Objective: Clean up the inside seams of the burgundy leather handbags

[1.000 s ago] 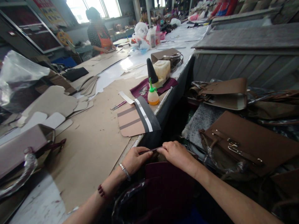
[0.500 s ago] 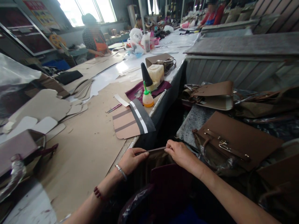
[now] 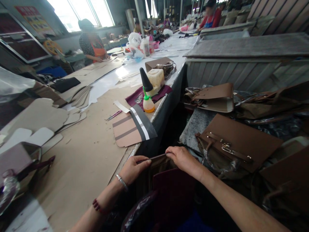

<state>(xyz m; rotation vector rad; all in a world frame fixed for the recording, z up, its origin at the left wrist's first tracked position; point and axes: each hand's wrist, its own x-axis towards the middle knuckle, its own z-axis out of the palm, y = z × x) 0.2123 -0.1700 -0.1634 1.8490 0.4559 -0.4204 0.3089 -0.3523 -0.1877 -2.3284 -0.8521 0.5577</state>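
Both hands work at the counter point(image 3: 91, 154) edge, in the narrow dark gap between it and the pile of brown bags. Left hand point(image 3: 133, 168) is curled, fingertips pinched on the left end of a thin dark strip point(image 3: 158, 157); bracelet on the wrist. Right hand point(image 3: 182, 158) is curled too, gripping the strip's right end, knuckles up. The strip spans straight between the two hands, at the top edge of a maroon bag point(image 3: 172, 190) sitting just below them. Just right of the right hand lies a brown bag point(image 3: 243, 141) with metal clasp, very close, little room. Ahead of the left hand on the counter lies a striped card piece point(image 3: 131, 127), overhanging the edge; beyond it a glue bottle point(image 3: 147, 102). Left of the left hand is open cardboard surface.
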